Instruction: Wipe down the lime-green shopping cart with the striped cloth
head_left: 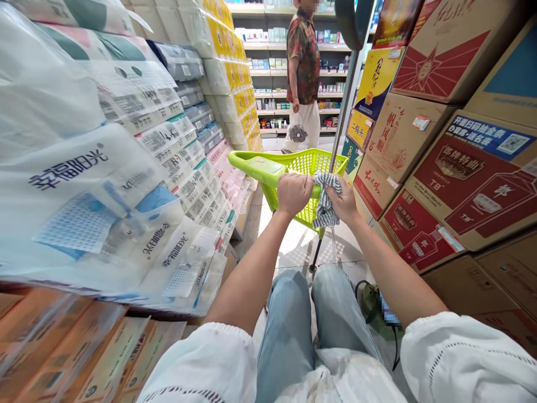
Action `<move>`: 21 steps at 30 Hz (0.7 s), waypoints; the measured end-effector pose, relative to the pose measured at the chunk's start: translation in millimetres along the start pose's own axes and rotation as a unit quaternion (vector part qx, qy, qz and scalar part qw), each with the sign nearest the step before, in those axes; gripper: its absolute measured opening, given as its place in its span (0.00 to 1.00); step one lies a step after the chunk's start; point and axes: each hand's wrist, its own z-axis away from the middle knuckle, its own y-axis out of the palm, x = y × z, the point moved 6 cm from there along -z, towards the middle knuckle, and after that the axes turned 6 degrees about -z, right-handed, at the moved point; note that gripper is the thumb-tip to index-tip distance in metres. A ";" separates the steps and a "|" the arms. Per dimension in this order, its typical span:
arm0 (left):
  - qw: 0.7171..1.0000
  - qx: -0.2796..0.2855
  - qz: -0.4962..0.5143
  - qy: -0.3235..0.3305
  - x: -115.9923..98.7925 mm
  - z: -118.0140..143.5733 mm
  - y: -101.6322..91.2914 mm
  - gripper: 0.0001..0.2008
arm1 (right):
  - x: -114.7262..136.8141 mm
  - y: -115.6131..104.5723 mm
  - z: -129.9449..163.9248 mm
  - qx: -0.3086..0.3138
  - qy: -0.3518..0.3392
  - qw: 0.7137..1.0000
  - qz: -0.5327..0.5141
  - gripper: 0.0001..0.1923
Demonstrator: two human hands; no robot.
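Observation:
My left hand [292, 192] is closed around the near rim of a lime-green shopping cart [302, 163]. Beside it, my right hand [344, 201] grips a grey-and-white striped cloth [325, 202] pressed against the same rim; the cloth hangs down over the cart's mesh side. A pale green flat pack [265, 165] lies inside the cart. My legs in light blue jeans are below, in a narrow shop aisle.
Stacked packs of tissue paper [104, 168] wall the left side. Cardboard cartons [453, 157] are piled on the right. A metal pole [344, 106] rises by the cart. A person in a patterned shirt [302, 67] with a bag stands ahead by shelves.

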 end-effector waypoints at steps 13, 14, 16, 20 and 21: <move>1.000 0.004 -0.017 0.001 1.3 -2.4 0.6 0.21 | 22.9 14.2 11.8 -0.006 -0.003 1.000 0.006 0.15; 1.000 0.004 -0.014 0.000 2.0 -2.9 0.3 0.21 | 20.9 13.3 12.2 -0.004 -0.016 1.000 0.007 0.15; 1.000 0.004 -0.009 0.001 3.4 -4.3 -0.1 0.22 | 11.1 8.5 12.6 -0.003 -0.026 1.000 0.007 0.16; 1.000 0.013 -0.003 0.002 8.3 -7.0 -0.8 0.22 | -11.9 -6.6 16.0 -0.019 -0.010 1.000 0.014 0.17; 1.000 0.016 -0.003 0.002 10.3 -7.4 -1.2 0.22 | -14.4 -9.3 17.4 -0.022 -0.012 1.000 0.018 0.17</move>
